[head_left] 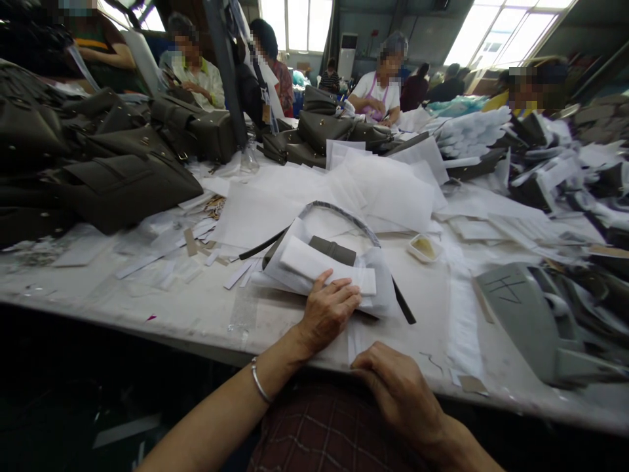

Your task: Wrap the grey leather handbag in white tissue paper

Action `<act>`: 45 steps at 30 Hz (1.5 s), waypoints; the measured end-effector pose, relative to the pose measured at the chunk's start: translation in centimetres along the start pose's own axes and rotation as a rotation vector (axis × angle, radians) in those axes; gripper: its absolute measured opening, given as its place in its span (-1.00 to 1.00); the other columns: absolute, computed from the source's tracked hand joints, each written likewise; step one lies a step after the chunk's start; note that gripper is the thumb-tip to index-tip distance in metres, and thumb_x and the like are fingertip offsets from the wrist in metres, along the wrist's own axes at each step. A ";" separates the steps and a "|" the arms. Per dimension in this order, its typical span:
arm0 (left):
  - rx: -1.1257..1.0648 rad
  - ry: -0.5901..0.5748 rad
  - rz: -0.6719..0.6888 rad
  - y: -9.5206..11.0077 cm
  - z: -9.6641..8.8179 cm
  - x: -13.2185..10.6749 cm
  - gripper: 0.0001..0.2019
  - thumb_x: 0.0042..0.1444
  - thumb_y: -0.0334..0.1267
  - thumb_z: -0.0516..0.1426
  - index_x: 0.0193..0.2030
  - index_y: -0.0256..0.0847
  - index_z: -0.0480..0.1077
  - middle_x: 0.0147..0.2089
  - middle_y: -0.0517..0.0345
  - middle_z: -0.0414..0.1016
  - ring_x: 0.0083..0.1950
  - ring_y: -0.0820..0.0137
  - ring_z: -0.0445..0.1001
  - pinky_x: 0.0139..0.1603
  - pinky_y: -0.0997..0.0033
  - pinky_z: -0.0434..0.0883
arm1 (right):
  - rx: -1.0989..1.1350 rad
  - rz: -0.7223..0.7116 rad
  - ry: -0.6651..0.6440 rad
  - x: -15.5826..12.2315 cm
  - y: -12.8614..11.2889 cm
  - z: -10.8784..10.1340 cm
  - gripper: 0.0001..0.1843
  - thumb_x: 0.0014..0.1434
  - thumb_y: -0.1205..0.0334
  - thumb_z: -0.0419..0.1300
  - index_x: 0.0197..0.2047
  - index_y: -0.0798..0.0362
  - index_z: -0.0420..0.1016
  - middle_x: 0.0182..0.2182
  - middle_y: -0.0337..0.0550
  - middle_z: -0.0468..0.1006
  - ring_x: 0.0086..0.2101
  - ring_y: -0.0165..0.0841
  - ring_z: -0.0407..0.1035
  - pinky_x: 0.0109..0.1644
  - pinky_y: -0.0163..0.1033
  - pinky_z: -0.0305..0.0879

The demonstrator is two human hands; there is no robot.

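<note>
A dark olive handbag [334, 249] lies on the table in front of me, mostly covered by white wrapping sheets. Its strap [339, 208], partly wrapped, arches behind it, with bare dark ends to either side. Across the bag is a folded white padding strip [314, 265]. My left hand [330, 311] lies on that padding, fingers extended and fairly flat. At the table's front edge, my right hand [400, 383] is closed in a pinch. A narrow pale strip [354, 342] reaches its fingertips; whether they hold it I cannot tell.
Dark handbags [130, 183] are piled at left. White sheets [383, 187] are stacked behind the work. A small white dish [425, 248] holds something yellowish. To the right stands a grey tape dispenser [528, 314]. Co-workers sit across the table, including a person in a purple apron [376, 98].
</note>
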State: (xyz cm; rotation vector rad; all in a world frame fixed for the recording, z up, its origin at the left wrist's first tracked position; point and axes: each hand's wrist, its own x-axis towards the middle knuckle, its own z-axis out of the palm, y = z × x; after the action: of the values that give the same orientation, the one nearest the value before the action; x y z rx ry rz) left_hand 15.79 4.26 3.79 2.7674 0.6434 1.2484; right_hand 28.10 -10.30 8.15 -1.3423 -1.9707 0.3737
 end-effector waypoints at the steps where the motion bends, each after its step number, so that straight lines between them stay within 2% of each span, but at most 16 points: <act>1: 0.001 -0.005 0.000 0.0 0.0 0.0 -0.87 0.36 -0.32 0.08 -0.16 -0.10 0.46 -0.08 0.32 0.62 0.09 0.43 0.50 0.42 0.12 -0.01 | 0.003 0.010 0.006 0.1 -0.1 -0.3 -0.86 0.31 0.40 0.10 -0.29 0.01 0.39 -0.48 -0.26 0.46 -0.46 -0.41 0.37 -0.37 -0.34 0.26; 5: -0.006 -0.028 0.011 0.1 -0.2 -0.1 -0.86 0.37 -0.32 0.06 -0.15 -0.12 0.45 -0.08 0.29 0.61 0.10 0.42 0.49 0.41 0.13 0.02 | 0.005 0.044 0.045 1.8 -0.3 -2.5 -0.88 0.30 0.36 0.15 -0.29 0.00 0.44 -0.47 -0.29 0.51 -0.46 -0.45 0.42 -0.33 -0.38 0.31; 10: -0.007 -0.077 0.029 0.0 -0.5 -0.3 -0.85 0.35 -0.36 0.04 -0.11 -0.14 0.45 -0.07 0.24 0.60 0.13 0.37 0.47 0.41 0.11 0.04 | -0.019 0.122 0.082 6.1 0.8 -5.3 -0.91 0.25 0.33 0.23 -0.31 -0.01 0.52 -0.43 -0.33 0.60 -0.43 -0.46 0.48 -0.28 -0.41 0.33; 14: -0.091 -0.126 -0.026 0.3 -1.6 0.1 -0.85 0.26 -0.41 0.06 -0.13 -0.18 0.43 -0.06 0.17 0.59 0.16 0.34 0.46 0.43 0.08 0.04 | -0.052 0.222 0.082 9.3 3.2 -5.9 -0.92 0.21 0.27 0.26 -0.34 -0.03 0.56 -0.45 -0.35 0.61 -0.43 -0.43 0.48 -0.29 -0.37 0.31; 17: -0.210 -0.152 -0.145 0.9 -2.4 0.6 -0.89 0.16 -0.30 0.18 -0.17 -0.19 0.43 -0.05 0.12 0.58 0.16 0.27 0.47 0.44 0.04 0.05 | -0.081 0.289 0.059 10.5 5.4 -5.5 -0.90 0.20 0.21 0.27 -0.36 -0.05 0.58 -0.45 -0.35 0.61 -0.42 -0.40 0.47 -0.28 -0.31 0.29; 20: -0.223 -0.107 -0.250 1.4 -2.3 1.2 -0.89 0.15 -0.22 0.22 -0.23 -0.18 0.43 -0.14 0.13 0.60 0.07 0.28 0.53 0.39 0.03 0.15 | -0.104 0.325 0.049 10.8 7.2 -4.7 -0.89 0.18 0.17 0.27 -0.38 -0.06 0.58 -0.44 -0.33 0.61 -0.38 -0.35 0.46 -0.24 -0.25 0.28; 22: -0.179 -0.083 -0.275 1.6 -1.8 1.4 -0.95 0.19 -0.29 0.18 -0.28 -0.18 0.41 -0.18 0.15 0.60 -0.01 0.32 0.56 0.35 0.06 0.21 | -0.104 0.330 0.045 10.8 8.1 -4.2 -0.88 0.17 0.16 0.27 -0.40 -0.06 0.57 -0.42 -0.30 0.60 -0.35 -0.32 0.45 -0.20 -0.22 0.28; 26: -0.092 -0.064 -0.277 1.6 -1.1 1.7 -0.91 0.17 -0.42 0.10 -0.33 -0.19 0.37 -0.24 0.16 0.57 -0.12 0.37 0.56 0.31 0.10 0.27 | -0.076 0.320 0.038 10.6 9.0 -3.4 -0.86 0.17 0.19 0.24 -0.42 -0.05 0.55 -0.41 -0.24 0.59 -0.30 -0.29 0.42 -0.13 -0.17 0.27; 30: -0.031 -0.073 -0.256 1.7 -1.2 1.8 -0.90 0.19 -0.44 0.07 -0.32 -0.20 0.34 -0.29 0.16 0.53 -0.19 0.38 0.55 0.29 0.10 0.30 | -0.037 0.365 0.046 10.3 9.4 -2.7 -0.87 0.15 0.21 0.24 -0.43 -0.03 0.53 -0.40 -0.22 0.56 -0.28 -0.28 0.40 -0.11 -0.15 0.25; 33: -0.009 -0.127 -0.203 1.8 -1.7 1.9 -0.90 0.25 -0.38 0.06 -0.15 -0.20 0.38 -0.20 0.12 0.53 -0.13 0.35 0.54 0.31 0.04 0.28 | -0.011 0.403 0.051 10.1 9.6 -2.4 -0.88 0.14 0.22 0.24 -0.43 -0.03 0.51 -0.40 -0.22 0.54 -0.29 -0.29 0.40 -0.12 -0.16 0.25; 36: 0.001 -0.209 -0.130 1.8 -2.2 1.9 -0.81 0.31 -0.24 0.07 0.02 -0.16 0.39 -0.13 0.07 0.53 -0.02 0.30 0.53 0.36 -0.08 0.20 | 0.010 0.438 0.050 9.9 9.8 -2.4 -0.88 0.14 0.22 0.23 -0.43 -0.02 0.50 -0.41 -0.24 0.52 -0.31 -0.30 0.39 -0.14 -0.19 0.25; 41: 0.036 -0.240 0.024 1.3 -2.3 1.5 -0.70 0.34 -0.15 0.06 0.10 -0.25 0.37 0.17 -0.08 0.44 0.27 0.19 0.36 0.44 -0.11 0.03 | 0.022 0.474 0.038 9.8 10.2 -2.3 -0.88 0.15 0.22 0.21 -0.42 -0.01 0.49 -0.42 -0.24 0.50 -0.35 -0.32 0.38 -0.20 -0.21 0.25; 43: 0.041 -0.242 0.051 1.2 -2.1 1.2 -0.67 0.35 -0.12 0.04 0.13 -0.25 0.36 0.17 -0.05 0.46 0.30 0.20 0.34 0.46 -0.10 -0.02 | 0.015 0.479 0.039 10.0 10.2 -2.3 -0.89 0.15 0.24 0.23 -0.42 0.00 0.48 -0.43 -0.24 0.51 -0.36 -0.33 0.38 -0.21 -0.21 0.25; 45: 0.052 -0.228 0.027 1.2 -1.9 1.0 -0.64 0.37 -0.10 0.02 0.16 -0.24 0.35 0.14 -0.04 0.49 0.25 0.22 0.39 0.46 -0.06 -0.02 | -0.009 0.484 0.052 10.1 9.9 -2.3 -0.90 0.13 0.27 0.26 -0.42 0.00 0.48 -0.43 -0.23 0.51 -0.36 -0.33 0.38 -0.22 -0.22 0.25</act>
State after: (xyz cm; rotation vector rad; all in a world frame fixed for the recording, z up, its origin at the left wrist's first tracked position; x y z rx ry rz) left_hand 15.47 3.32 6.03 2.9097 0.6284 0.9126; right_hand 34.39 2.57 7.88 -1.8129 -1.5903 0.5463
